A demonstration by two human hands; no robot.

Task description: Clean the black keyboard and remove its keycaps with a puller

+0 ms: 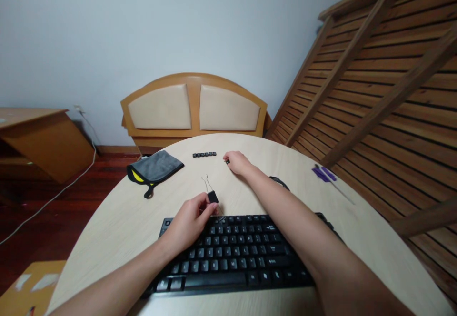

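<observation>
My left hand [194, 216] is closed on a keycap puller [213, 196], which has a black grip and thin wire loops at its ends. It hovers over the upper left of a black keyboard [228, 278]. Stretched toward the far side of the table, my right hand [237, 162] pinches a small black keycap [227, 162] at or just above the tabletop. Left of those fingers lies a short row of black keycaps [204, 154]. The right forearm passes over the keyboard and hides part of its right side.
A folded grey cloth [157, 167] with a yellow inside lies on the round table [117, 230] at the left. At the right rests a purple brush-like item [324, 173] with a thin rod. A black cable [279, 181] shows behind the right forearm. A wooden headboard [194, 102] stands beyond.
</observation>
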